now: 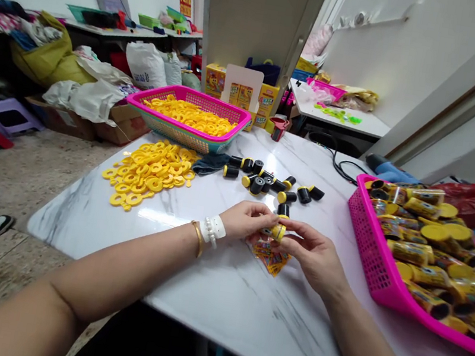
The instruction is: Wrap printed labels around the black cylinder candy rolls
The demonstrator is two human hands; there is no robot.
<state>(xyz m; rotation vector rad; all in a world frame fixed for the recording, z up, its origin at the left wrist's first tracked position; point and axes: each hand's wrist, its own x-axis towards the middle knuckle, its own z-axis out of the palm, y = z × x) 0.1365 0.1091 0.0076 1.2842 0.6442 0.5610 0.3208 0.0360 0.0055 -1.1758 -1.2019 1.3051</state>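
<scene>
Between both hands, over the near middle of the table, is a small yellow cylinder (pixel 276 231). My left hand (pixel 245 220) grips its left side, thumb and fingers closed; a bracelet and a white band circle that wrist. The fingers of my right hand (pixel 315 251) pinch it from the right. Right below lies a pile of colourful printed labels (pixel 273 261), partly hidden by the hands. Just beyond the fingers stands a black cylinder with a yellow end (pixel 283 210). Several more black cylinders (pixel 257 185) are scattered farther back, some upright and some on their sides.
Yellow ring-shaped pieces (pixel 154 174) are heaped at left, beside a dark cloth (pixel 210 164). Behind them a pink basket (pixel 192 94) holds more. At right, another pink basket (pixel 365 240) is full of labelled cylinders. Printed yellow boxes (pixel 266 99) and a red-and-black object (pixel 278 128) stand at the back.
</scene>
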